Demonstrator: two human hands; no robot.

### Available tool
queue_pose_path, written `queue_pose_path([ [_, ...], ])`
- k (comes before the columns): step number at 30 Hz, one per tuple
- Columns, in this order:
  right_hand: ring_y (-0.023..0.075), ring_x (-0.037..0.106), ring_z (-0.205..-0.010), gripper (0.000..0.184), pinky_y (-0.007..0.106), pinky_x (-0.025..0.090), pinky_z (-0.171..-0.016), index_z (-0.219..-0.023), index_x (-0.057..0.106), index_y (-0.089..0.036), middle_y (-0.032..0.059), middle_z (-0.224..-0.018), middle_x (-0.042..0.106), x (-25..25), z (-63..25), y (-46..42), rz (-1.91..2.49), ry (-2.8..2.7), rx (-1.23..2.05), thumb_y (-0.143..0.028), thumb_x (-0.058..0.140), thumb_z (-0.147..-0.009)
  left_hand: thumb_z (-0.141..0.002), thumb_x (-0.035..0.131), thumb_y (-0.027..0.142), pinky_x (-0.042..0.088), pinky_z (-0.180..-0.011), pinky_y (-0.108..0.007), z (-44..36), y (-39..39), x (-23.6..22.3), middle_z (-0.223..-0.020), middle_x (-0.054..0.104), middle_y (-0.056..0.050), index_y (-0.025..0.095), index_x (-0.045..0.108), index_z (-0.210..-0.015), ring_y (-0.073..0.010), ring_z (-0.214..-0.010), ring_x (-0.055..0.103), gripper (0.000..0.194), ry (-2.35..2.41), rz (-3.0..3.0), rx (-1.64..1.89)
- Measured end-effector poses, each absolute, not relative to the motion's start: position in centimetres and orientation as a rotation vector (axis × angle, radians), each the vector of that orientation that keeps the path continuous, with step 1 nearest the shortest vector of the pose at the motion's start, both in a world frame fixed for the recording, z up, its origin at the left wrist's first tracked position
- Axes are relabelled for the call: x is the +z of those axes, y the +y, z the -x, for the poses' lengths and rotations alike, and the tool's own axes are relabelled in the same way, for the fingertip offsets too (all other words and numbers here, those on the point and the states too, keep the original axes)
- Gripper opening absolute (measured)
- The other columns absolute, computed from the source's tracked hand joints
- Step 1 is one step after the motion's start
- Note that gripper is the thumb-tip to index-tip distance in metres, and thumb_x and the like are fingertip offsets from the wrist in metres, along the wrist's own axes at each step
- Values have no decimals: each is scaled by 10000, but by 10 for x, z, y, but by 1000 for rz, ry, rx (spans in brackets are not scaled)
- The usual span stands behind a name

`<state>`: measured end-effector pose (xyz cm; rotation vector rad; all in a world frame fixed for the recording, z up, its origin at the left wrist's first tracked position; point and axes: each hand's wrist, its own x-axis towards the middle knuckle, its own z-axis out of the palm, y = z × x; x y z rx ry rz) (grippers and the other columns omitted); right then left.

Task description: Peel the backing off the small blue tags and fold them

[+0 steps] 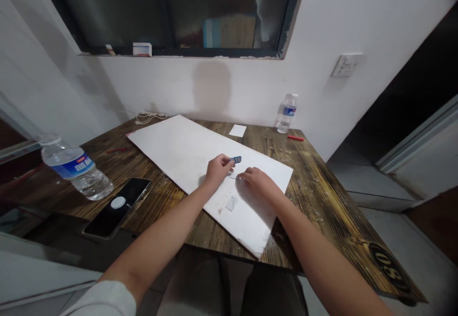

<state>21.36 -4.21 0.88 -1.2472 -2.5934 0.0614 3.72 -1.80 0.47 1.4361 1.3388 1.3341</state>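
Left hand point(217, 170) is clenched in a tight pinch on a small blue piece point(235, 159), too small to make out in detail. Held out at the fingertips, the piece stays in plain view against the pale surface below. Right hand point(258, 182) lies curled and low just beside it, its fingers drawn together near a thin sliver point(233, 177) that looks metallic; whether they grip it cannot be told. Both forearms meet over a white board point(179, 158), which lies slantwise across a dark scorched-wood table point(315, 201), probably as a smooth ground that shields the wood and keeps small pieces easy to see. A small pale scrap point(231, 203) rests on the board near the right forearm, and a white paper square point(237, 130) sits on the table beyond it. Off to the left, set aside from the board, are a black smartphone point(116, 207) and a water bottle point(75, 167) on its side. A second water bottle point(286, 113) stands upright by the wall, near a red stick point(295, 138)
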Motion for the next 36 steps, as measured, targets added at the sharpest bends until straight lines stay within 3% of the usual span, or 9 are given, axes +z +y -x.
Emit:
queue_pose_path([
  [5, 196, 579, -882, 252, 269, 426, -748, -976, 714, -199, 88, -930, 650, 10, -214, -44, 1226, -2522, 88, -113, 509, -858, -726, 670, 305, 501, -508, -224, -36, -18, 5, -721, 700, -47, 173, 575, -743, -147, -599, 662, 163, 1332, -1426, 1338],
  [16, 190, 647, -901, 337, 290, 465, -802, -1087, 652, -175, 85, -1011, 710, 11, -215, -41, 1300, -2167, 188, -55, 464, -834, -727, 674, 275, 492, -515, -219, -37, -19, 8, -714, 697, -41, 167, 576, -727, -148, -601, 668, 146, 1332, -1414, 1306],
  [22, 163, 669, -688, 150, 279, 503, -663, -921, 675, -197, 25, -807, 721, 3, -217, -37, 1120, -1801, 449, -199, 557, -829, -720, 694, 271, 505, -557, -227, -38, -20, 4, -707, 694, -35, 163, 589, -729, -151, -628, 678, 151, 1245, -1481, 1223],
  [27, 164, 666, -603, 134, 284, 531, -602, -838, 669, -186, 8, -676, 688, 1, -212, -38, 1045, -1520, 734, -299, 632, -777, -723, 701, 263, 490, -548, -224, -38, -23, 4, -695, 685, -33, 156, 600, -731, -151, -628, 677, 147, 1168, -1511, 1147],
  [30, 161, 653, -563, 156, 282, 532, -577, -785, 662, -178, -3, -603, 650, 4, -210, -41, 1061, -1459, 745, -330, 665, -749, -720, 717, 284, 481, -543, -224, -39, -25, 4, -707, 693, -47, 155, 608, -741, -160, -649, 682, 170, 1118, -1523, 1092],
  [36, 110, 565, -509, 197, 250, 480, -482, -724, 665, -179, 13, -704, 611, 8, -212, -43, 1096, -1502, 569, -375, 668, -751, -719, 733, 322, 493, -561, -242, -39, -27, 5, -711, 698, -58, 149, 626, -766, -160, -647, 679, 209, 1011, -1519, 1034],
])
